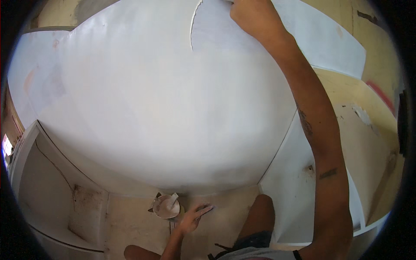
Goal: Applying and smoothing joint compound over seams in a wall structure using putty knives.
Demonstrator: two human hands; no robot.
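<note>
At the top edge, my right hand (251, 15) is closed against a large white wall panel (173, 108). A thin sliver of what looks like a flat spreading tool shows beside its fingers; the rest is cut off by the frame. Left of that hand, a raised ridge of white putty (192, 30) runs down the panel, beside a smooth greyish coat. Low in the middle, my left hand (190, 220) has its fingers stretched out to the right, with nothing plainly in them. Beside it stands a round tub of putty (166, 206) with a pale spatula (173, 198) in it.
Open white box shelves stand on both sides: one at left (52, 173) with a loose wire and dirty stains, one at right (294, 173). Beyond the right one is a cream-coloured compartment (359, 143). My knees are over the dusty beige base (130, 221).
</note>
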